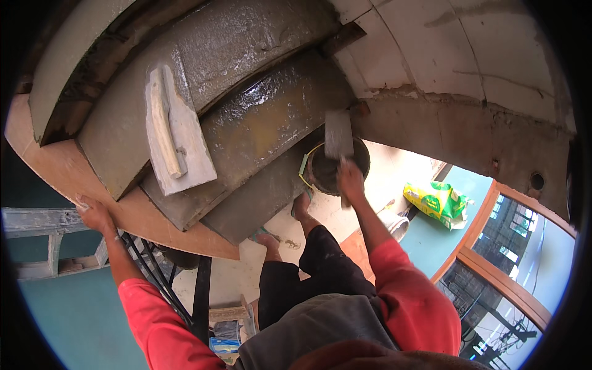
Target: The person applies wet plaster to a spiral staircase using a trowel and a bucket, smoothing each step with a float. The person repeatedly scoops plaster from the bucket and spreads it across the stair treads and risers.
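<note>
My right hand [351, 180] is closed round the handle of a trowel. Its grey rectangular blade [338, 132] is slightly blurred and lies over the mouth of a dark bucket [365, 161] beside the stairs. My left hand [97, 216] grips the edge of a curved brown board [203, 239] that runs along the side of the steps. On a lower step rests a plastering float [196, 157], a pale board with a rough wooden handle on top. Wet grey mortar coats the steps [265, 111], shiny on the upper ones.
A yellow and green bag [436, 203] lies right of my legs, near a whitish bucket [394, 223]. Large tiles [425, 46] cover the wall at upper right. A wood-framed window [493, 259] stands at right. Whitish framework [52, 243] and black bars [201, 296] are at left.
</note>
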### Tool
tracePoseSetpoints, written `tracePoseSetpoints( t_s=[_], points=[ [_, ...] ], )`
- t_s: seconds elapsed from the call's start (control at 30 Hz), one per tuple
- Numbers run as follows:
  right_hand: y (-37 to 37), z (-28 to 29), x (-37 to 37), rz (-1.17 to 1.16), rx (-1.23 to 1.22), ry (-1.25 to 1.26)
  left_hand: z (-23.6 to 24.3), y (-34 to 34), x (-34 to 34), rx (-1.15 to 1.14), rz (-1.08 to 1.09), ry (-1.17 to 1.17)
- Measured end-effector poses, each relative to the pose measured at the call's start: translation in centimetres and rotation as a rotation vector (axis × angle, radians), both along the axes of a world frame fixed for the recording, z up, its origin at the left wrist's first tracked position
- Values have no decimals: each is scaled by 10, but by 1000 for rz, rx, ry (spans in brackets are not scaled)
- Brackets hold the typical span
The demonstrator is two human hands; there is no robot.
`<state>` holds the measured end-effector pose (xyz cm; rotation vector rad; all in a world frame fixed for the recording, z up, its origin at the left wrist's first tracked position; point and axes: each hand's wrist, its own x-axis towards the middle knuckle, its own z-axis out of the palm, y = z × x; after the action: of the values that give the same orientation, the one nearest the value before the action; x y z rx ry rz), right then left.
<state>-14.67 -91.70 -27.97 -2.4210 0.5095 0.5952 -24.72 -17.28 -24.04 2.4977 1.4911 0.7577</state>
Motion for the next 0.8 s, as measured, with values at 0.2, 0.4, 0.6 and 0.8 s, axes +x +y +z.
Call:
tracePoseSetpoints(
  t_s=[0.2, 0.4, 0.6, 0.8],
  points=[
    [-35, -30, -30, 34, -202, 405, -32, 37, -24, 8, 84, 92],
    [190, 32, 57, 422, 201, -474, 7, -3, 5, 83, 60, 13],
    [438, 68, 67, 378, 383, -422, 12, -16, 8, 12, 46, -37],
    [442, 81, 53, 337, 570, -24, 22, -19, 8, -3, 29, -64]
  ],
)
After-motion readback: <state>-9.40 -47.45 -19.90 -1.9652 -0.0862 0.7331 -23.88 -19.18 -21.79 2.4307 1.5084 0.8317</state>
